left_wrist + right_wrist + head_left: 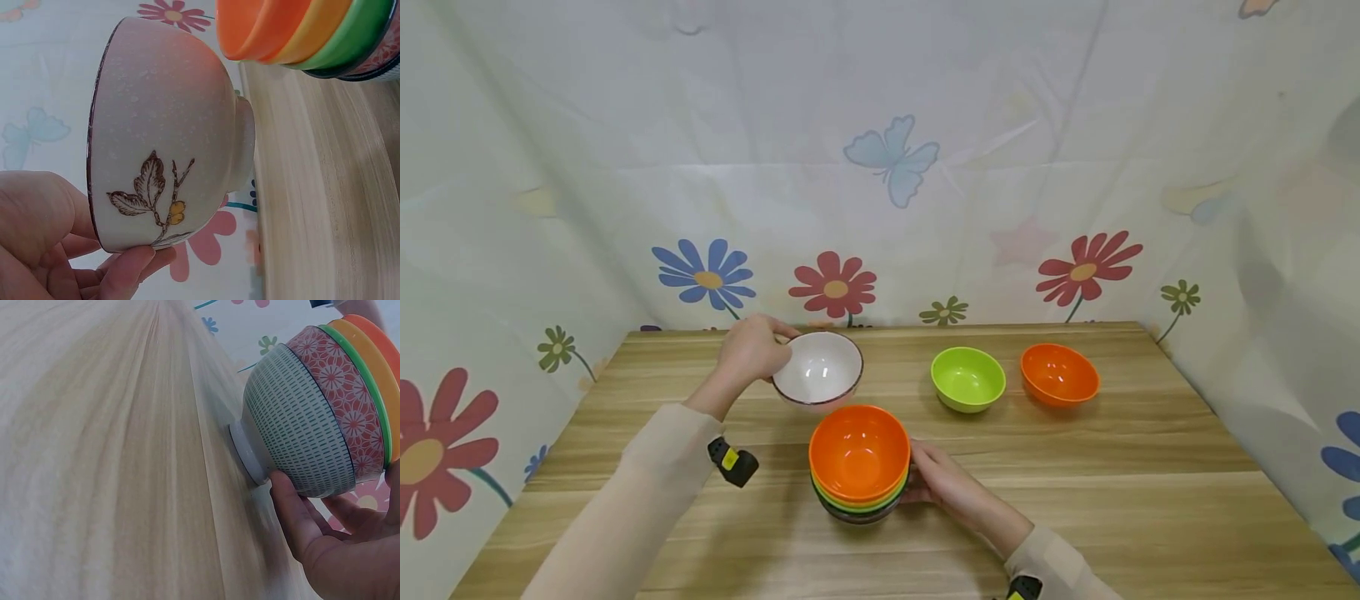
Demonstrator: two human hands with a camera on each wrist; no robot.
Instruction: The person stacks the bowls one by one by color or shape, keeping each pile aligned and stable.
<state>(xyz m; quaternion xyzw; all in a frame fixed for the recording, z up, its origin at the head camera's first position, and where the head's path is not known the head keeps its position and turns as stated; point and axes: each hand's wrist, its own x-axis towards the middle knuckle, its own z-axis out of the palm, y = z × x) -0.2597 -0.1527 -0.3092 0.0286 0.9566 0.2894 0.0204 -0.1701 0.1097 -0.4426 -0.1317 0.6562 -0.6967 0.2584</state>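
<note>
My left hand (752,350) pinches the side of a white bowl (820,368) with a thin dark rim, holding it behind the stack. On its outside, a brown leaf sprig with yellow berries (177,212) shows in the left wrist view. A stack of nested bowls stands in front, an orange bowl (860,454) on top. Below come a yellow-orange bowl (373,372), a green rim (361,369), a red flower-patterned bowl (340,394) and a green-dashed white bowl (294,419) at the bottom. My right hand (951,492) grips the stack's right side, fingers at the lowest bowl.
A lime green bowl (967,381) and another orange bowl (1059,376) stand side by side at the back right of the wooden table (1112,500). A flower-printed cloth (970,217) hangs behind the table's back edge and along both sides.
</note>
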